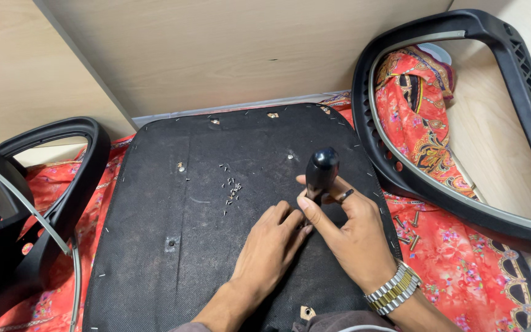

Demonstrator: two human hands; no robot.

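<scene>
On the floor, over a red patterned cloth [462,258], I see a black seat pad [216,215] lying flat and upside down, filling the middle of my view; it is the biggest thing here. Two black chair frames flank it: one frame [523,110] leans at the right against the pale wooden wall [216,49], and a second frame [44,184] sits at the left edge. I count two of these, and one pad.

Next down in size, my two hands work near the pad's lower right. My right hand [357,233], with a metal watch [394,289] at the wrist and a ring on one finger, has its grip clenched around a black-handled tool [322,172], which stands nearly upright with its tip down on the pad's fabric. My left hand [271,246] lies flat on the pad, its grip released and holding nothing, fingertips just beside the tool's lower end and touching the right hand's thumb.

Smallest, a loose cluster of pulled staples [232,189] lies on the pad, just left of the tool; too many and too small to count. A few screws [408,226] lie on the cloth to the right of the pad; I make out about four.
</scene>
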